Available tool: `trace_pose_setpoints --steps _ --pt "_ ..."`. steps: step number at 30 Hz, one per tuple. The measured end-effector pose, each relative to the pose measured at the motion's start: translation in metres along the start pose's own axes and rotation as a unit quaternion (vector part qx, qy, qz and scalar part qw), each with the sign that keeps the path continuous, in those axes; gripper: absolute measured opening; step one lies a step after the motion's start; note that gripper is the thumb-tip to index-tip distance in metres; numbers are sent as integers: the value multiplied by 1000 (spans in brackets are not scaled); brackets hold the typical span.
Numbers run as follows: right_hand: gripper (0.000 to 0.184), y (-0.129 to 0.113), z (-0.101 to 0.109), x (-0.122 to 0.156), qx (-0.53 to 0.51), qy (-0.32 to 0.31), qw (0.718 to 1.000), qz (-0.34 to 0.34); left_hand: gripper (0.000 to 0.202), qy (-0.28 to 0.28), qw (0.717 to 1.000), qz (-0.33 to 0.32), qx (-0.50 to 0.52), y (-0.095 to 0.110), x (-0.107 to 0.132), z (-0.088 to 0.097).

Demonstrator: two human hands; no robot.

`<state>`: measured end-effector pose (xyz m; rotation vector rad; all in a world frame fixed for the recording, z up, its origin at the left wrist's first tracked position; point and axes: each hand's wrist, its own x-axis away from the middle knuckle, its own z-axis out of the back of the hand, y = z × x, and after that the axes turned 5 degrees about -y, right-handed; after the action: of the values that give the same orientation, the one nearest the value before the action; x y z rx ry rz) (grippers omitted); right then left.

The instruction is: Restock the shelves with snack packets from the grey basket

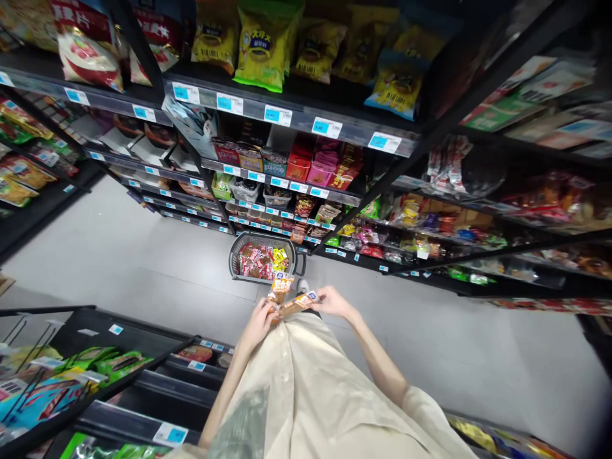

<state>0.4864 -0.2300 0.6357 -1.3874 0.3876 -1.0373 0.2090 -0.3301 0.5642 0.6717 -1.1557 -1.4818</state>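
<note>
In front of my body I hold orange-and-brown snack packets. My left hand (259,320) is closed around the lower end of an upright snack packet (281,287) and also grips the near end of a second, slanted snack packet (295,305). The far end of that slanted packet is pinched between the fingers of my right hand (333,301). On the floor just beyond my hands stands a grey shopping basket (232,258). Inside it lie many red-and-white packets (255,260) and some yellow packets (280,259). The print on the packets is too small to read.
Ahead rises a black shelf unit (287,115) with bagged snacks (262,44), boxed goods (299,162) and blue price tags. More racks (459,255) run along the right. A low display (167,382) stands close on my left. Grey floor (182,261) lies between them.
</note>
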Motion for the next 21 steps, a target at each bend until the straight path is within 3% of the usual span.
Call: trace_pose_setpoints --steps 6,9,13,17,21 --pt "32 -5 -21 -5 -91 -95 991 4 17 -32 999 3 -7 6 -9 7" --pt "24 -5 -28 -12 -120 -93 988 -23 15 -12 1000 17 -9 4 -13 10" --pt "35 -2 -15 -19 -149 -76 985 -52 9 49 997 57 4 3 -24 6" --pt "41 13 23 -27 -159 40 984 -64 14 106 991 77 30 0 -40 -8" --pt "42 46 69 -50 -151 230 960 -59 13 59 995 80 31 -7 -56 -15"
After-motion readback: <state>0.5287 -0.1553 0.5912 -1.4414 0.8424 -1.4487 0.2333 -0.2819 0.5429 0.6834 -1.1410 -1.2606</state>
